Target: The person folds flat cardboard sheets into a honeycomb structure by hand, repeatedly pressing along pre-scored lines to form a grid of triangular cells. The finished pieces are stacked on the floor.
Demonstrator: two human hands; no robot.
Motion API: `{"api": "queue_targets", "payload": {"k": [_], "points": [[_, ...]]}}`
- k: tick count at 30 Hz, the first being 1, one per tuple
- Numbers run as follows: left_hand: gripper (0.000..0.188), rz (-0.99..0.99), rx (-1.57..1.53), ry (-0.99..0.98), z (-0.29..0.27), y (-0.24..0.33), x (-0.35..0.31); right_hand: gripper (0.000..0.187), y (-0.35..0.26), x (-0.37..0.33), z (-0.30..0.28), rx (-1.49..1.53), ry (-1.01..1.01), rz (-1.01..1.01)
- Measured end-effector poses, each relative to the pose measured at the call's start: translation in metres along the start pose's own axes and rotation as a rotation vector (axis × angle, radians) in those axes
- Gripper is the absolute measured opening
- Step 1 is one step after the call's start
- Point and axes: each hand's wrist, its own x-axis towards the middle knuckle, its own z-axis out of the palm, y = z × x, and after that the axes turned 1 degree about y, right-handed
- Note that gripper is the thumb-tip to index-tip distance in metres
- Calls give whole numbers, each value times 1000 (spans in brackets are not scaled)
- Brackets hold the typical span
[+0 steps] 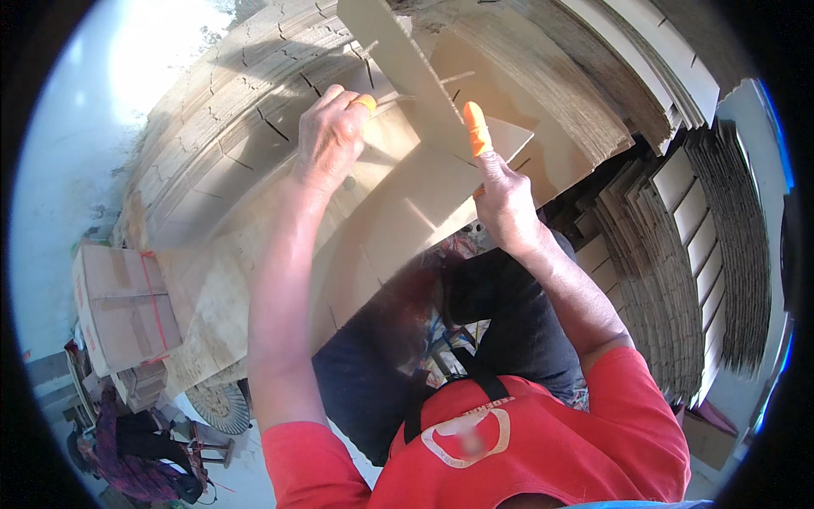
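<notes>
On the far side, between your hands, a cardboard piece (403,64) stands up. Your right hand (506,195) is near its right edge; your left hand (328,140) curls to its left. I can't tell whether either grips.

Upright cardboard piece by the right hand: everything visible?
Long, flat, tan cardboard piece with a rough-looking right edge. It stands tilted toward the upper left, top cut off by the picture. Its lower end appears to meet a flat cardboard sheet. The right hand is at its right edge; left hand contact is unclear.
</notes>
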Motion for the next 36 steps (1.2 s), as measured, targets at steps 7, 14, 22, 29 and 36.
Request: {"api": "queue_targets", "payload": {"k": [7, 14, 22, 29, 36], "points": [[22, -120, -287, -14, -30, 62, -5, 74, 6, -12, 6, -67, -10, -32], [51, -401, 99, -211, -25, -19, 28, 89, -1, -30, 6, -53, 63, -71], [23, -332, 397, -194, 37, -73, 15, 98, 5, -27, 7, -47, 26, -80], [8, -135, 362, 8, 30, -69, 8, 92, 10, -26, 11, -34, 97, -149], [16, -172, 364, -96, 24, -64, 4, 88, 8, -28, 10, -5, 67, -134]]}}
